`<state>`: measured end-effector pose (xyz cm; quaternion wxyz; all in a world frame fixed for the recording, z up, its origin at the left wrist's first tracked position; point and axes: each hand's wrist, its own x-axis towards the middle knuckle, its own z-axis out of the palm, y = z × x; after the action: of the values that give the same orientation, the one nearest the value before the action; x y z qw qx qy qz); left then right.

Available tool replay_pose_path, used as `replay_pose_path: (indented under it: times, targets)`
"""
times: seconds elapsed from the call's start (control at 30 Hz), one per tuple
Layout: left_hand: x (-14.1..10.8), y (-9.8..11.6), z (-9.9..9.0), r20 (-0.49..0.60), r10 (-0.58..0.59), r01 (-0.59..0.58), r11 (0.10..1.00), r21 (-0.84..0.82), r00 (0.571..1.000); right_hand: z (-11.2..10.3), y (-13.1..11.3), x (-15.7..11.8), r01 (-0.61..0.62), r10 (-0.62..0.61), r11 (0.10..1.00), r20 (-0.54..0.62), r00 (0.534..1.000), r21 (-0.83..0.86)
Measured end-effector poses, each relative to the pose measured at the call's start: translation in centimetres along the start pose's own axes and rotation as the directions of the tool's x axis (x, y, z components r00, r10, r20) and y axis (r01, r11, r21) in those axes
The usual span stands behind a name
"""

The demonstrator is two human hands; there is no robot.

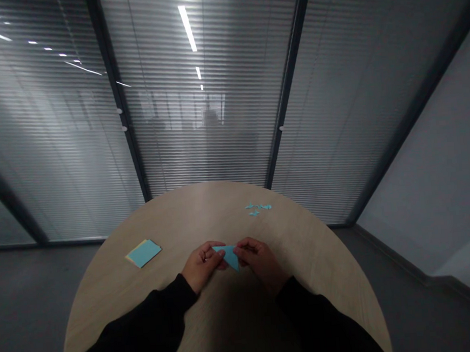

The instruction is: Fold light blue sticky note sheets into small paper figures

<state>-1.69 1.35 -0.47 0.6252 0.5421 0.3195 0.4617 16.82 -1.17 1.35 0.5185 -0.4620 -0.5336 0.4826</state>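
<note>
A small blue paper folded into a triangle (230, 256) is held between both hands above the middle of the round table, one corner pointing down. My left hand (205, 263) pinches its left end between thumb and fingers. At its upper right corner, my right hand (260, 259) grips the paper, also with thumb and fingers together. The lower fingers of both hands are partly hidden. Several small blue folded paper pieces (255, 213) lie farther back, slightly to the right.
On the left of the wooden table (197, 211) lies a stack of square paper (144, 253), blue on top with a yellow edge showing. Glass panels with blinds (208, 145) stand behind the table's rounded far edge, and a pale wall (442, 181) is at the right.
</note>
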Motion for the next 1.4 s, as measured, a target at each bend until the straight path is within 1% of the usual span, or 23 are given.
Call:
replay_pose_path:
  times: [0.07, 0.13, 0.23, 0.33, 0.4, 0.5, 0.6, 0.63, 0.7, 0.77, 0.8, 0.9, 1.0, 1.13, 1.3, 1.4]
  targets:
    - [0.0, -0.3, -0.2, -0.01, 0.009, -0.009, 1.0, 0.015, 1.0, 0.1, -0.2, -0.1, -0.005, 0.005, 1.0, 0.005, 1.0, 0.012]
    - [0.1, -0.6, -0.3, -0.045, 0.023, -0.022, 0.999, 0.027, 0.999, 0.2, -0.4, -0.3, -0.009, 0.009, 1.0, 0.018, 1.0, 0.022]
    - [0.2, -0.8, -0.4, -0.074, 0.03, -0.03, 1.0, 0.003, 0.997, 0.4, -0.5, -0.4, -0.021, 0.02, 0.998, 0.026, 0.999, 0.052]
    - [0.1, -0.6, -0.1, -0.009, -0.014, 0.013, 1.0, -0.027, 1.0, 0.6, -0.4, -0.4, -0.038, 0.038, 0.994, 0.002, 0.999, 0.099]
    - [0.0, -0.5, 0.1, 0.034, -0.041, 0.042, 0.999, -0.005, 0.999, 0.7, -0.3, -0.4, -0.042, 0.042, 0.992, -0.004, 0.999, 0.115]
    - [-0.2, -0.2, 0.3, 0.014, -0.04, 0.04, 0.999, 0.022, 0.999, 0.7, -0.1, -0.4, -0.036, 0.036, 0.993, -0.002, 0.999, 0.11]
    - [-0.2, -0.2, 0.4, -0.017, -0.039, 0.039, 0.999, 0.002, 0.999, 0.8, -0.1, -0.4, -0.052, 0.053, 0.992, -0.008, 0.999, 0.119]
    - [-0.2, -0.2, 0.4, -0.004, -0.046, 0.046, 0.999, -0.009, 0.999, 0.8, -0.1, -0.4, -0.058, 0.06, 0.99, -0.012, 0.998, 0.128]
    - [-0.1, -0.2, 0.3, 0.056, -0.067, 0.067, 0.998, -0.006, 0.996, 0.9, -0.1, -0.4, -0.064, 0.067, 0.987, -0.02, 0.998, 0.149]
    - [-0.1, -0.4, 0.3, 0.114, -0.088, 0.086, 0.996, 0.028, 0.989, 1.0, -0.1, -0.4, -0.066, 0.07, 0.983, -0.017, 0.997, 0.169]
    - [0.0, -0.4, 0.3, 0.127, -0.092, 0.086, 0.995, 0.049, 0.988, 1.0, 0.0, -0.4, -0.068, 0.072, 0.982, -0.014, 0.997, 0.177]
    - [0.0, -0.7, 0.1, 0.12, -0.077, 0.066, 0.994, 0.093, 0.99, 1.1, 0.1, -0.5, -0.075, 0.078, 0.979, -0.007, 0.997, 0.19]
    - [0.0, -0.5, 0.2, 0.117, -0.063, 0.052, 0.994, 0.093, 0.991, 1.4, 0.2, -0.5, -0.083, 0.087, 0.971, -0.007, 0.996, 0.226]
    - [-0.3, 0.2, 0.5, 0.165, -0.074, 0.055, 0.991, 0.12, 0.984, 1.6, 0.2, -0.5, -0.084, 0.09, 0.96, -0.012, 0.996, 0.268]
    - [-0.3, 0.4, 0.6, 0.171, -0.019, -0.002, 0.992, 0.124, 0.985, 1.6, 0.1, -0.5, -0.064, 0.076, 0.968, -0.04, 0.996, 0.242]
    - [-0.2, 0.2, 0.6, 0.206, -0.001, -0.025, 0.992, 0.123, 0.978, 1.6, 0.0, -0.5, -0.066, 0.079, 0.971, -0.048, 0.996, 0.23]
